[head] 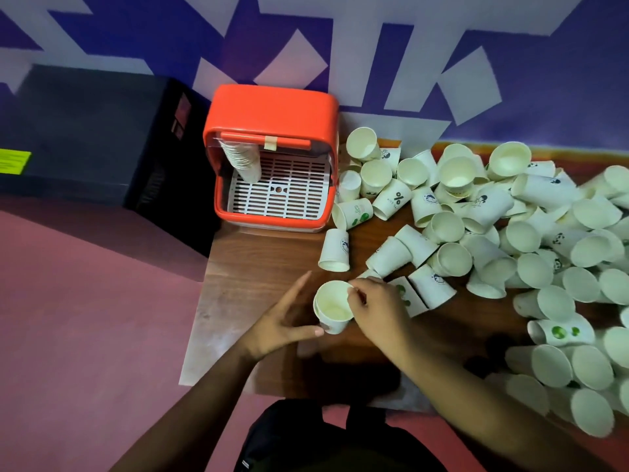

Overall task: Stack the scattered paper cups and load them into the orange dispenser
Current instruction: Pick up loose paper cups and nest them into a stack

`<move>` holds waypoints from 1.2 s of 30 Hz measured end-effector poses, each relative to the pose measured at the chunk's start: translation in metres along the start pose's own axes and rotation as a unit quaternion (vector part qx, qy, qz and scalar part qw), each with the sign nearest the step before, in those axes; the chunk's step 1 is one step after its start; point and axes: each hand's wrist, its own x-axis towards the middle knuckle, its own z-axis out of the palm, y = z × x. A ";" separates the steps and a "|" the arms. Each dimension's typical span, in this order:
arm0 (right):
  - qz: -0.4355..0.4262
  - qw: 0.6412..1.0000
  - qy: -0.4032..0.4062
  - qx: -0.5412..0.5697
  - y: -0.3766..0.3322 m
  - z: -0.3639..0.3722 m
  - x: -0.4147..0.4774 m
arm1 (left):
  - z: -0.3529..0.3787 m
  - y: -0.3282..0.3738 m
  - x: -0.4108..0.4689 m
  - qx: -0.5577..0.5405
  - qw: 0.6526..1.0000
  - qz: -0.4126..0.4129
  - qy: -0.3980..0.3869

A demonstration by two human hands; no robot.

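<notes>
An upright white paper cup [332, 310], which looks like two cups nested, stands near the front left of the wooden table [258, 267]. My right hand [377, 306] pinches its far rim with curled fingers. My left hand [282, 321] lies to its left with fingers straight and spread, the thumb tip touching the cup's lower side. The orange dispenser [272, 158] stands at the table's back left corner, its front open, with a stack of cups [243, 158] leaning inside on the white grille. Several loose cups [476, 226] lie scattered to the right.
A black box [92, 137] with a yellow label sits left of the dispenser, off the table. The table's left edge drops to a pink floor [85, 318]. A purple and white patterned wall stands behind. A dark bag [323, 441] is at my lap.
</notes>
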 end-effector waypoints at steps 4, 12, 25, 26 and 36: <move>0.007 0.998 0.009 -0.062 -0.004 0.016 -0.015 | 0.011 0.005 -0.011 -0.020 1.000 0.001 0.005; 0.080 0.990 -0.078 0.080 0.007 0.032 -0.023 | 0.031 0.002 -0.013 -0.034 0.997 0.008 0.069; 0.089 0.981 -0.147 0.090 0.033 0.038 -0.037 | 0.046 -0.020 -0.002 0.041 0.996 0.006 0.078; 0.093 0.979 -0.156 0.093 0.035 0.036 -0.038 | 0.047 -0.022 -0.002 0.045 0.996 0.005 0.076; 0.113 0.986 -0.002 -0.120 0.092 -0.010 -0.037 | 0.054 0.019 0.043 0.123 0.980 -0.009 0.159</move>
